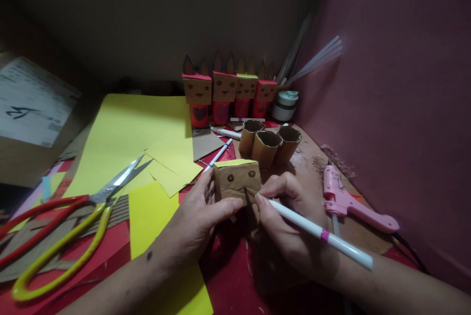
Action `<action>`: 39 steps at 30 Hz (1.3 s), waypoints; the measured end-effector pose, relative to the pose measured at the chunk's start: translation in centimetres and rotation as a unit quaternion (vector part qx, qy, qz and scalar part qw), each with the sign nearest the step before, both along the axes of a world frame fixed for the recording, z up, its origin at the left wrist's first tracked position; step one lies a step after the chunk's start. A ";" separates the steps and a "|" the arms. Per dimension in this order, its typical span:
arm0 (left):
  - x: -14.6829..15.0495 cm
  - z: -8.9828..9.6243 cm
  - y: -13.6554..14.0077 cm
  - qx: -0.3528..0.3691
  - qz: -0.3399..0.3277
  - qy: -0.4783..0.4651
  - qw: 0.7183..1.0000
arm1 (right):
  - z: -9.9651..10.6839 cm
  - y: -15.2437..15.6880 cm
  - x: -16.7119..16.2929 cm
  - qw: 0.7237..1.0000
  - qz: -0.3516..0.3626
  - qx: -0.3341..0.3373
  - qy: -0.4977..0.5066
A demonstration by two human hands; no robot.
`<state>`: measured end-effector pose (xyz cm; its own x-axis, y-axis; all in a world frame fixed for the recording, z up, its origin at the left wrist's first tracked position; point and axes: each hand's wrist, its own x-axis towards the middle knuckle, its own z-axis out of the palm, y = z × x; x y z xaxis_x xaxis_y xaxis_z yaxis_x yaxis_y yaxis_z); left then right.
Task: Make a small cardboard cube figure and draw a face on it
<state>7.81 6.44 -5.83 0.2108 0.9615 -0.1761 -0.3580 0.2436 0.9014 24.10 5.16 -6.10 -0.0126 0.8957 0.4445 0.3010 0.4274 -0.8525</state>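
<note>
Between the thumb and fingers of my left hand [206, 202] is a small cardboard box [237, 180] with a yellow top. Two dark round eyes and some lines are drawn on its front. My right hand [290, 212] is closed around a white marker [324, 234] with a purple band. The marker's tip end lies at the lower right of the drawn front, partly hidden by my fingers. Just beyond the box stand three open cardboard tubes [267, 144]. Another white marker [218, 154], with a blue band, lies behind my left hand.
Large scissors [106, 195] lie on cardboard scraps and yellow paper [136, 133] at left. A pink glue gun [349, 202] rests at right by the wall. Several cardboard figures with pointed ears [224, 90] line the back, beside a pale jar [285, 105].
</note>
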 end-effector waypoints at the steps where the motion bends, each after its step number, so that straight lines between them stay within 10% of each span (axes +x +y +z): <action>1: 0.0 0.0 0.0 0.000 -0.001 -0.002 1.000 | 0.0 0.0 0.0 1.000 0.000 -0.002 0.002; 39: 0.0 -0.1 0.3 0.003 0.006 -0.033 0.999 | 0.0 0.1 0.1 1.000 -0.007 0.014 0.004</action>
